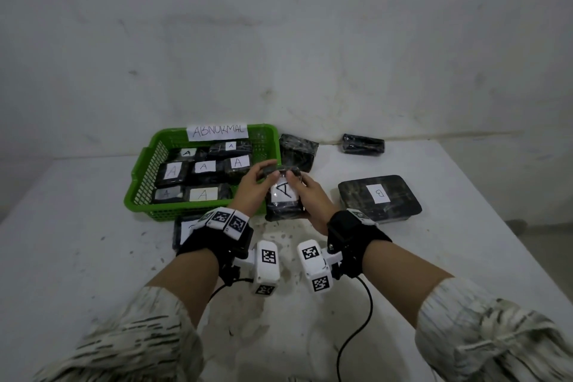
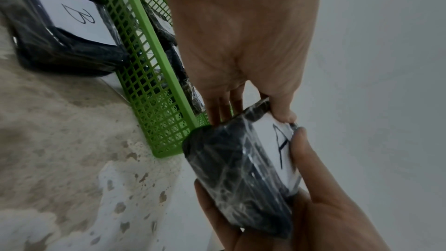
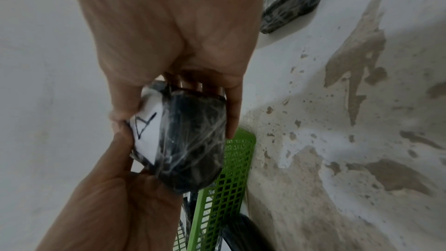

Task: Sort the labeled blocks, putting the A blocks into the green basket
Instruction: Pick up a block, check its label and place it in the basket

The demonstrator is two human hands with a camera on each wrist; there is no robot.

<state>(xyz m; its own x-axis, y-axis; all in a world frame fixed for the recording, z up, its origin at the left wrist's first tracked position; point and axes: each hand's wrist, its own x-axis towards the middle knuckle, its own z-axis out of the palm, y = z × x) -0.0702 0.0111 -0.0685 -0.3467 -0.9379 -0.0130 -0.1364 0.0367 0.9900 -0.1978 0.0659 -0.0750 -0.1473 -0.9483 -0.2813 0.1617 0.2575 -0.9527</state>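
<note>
My left hand (image 1: 252, 187) and right hand (image 1: 311, 198) both in a curled grip on a black plastic-wrapped block with a white A label (image 1: 283, 195) (label facing up), held above the white table (image 1: 93, 242), just beside the green plastic mesh basket (image 1: 136, 192) of A blocks

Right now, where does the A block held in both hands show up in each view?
Head: held A block at centre, just right of the green basket.
Left wrist: lower centre-right, between both hands.
Right wrist: centre, below the palm.
Shared landmark: the green basket's mesh corner beside it.
</note>
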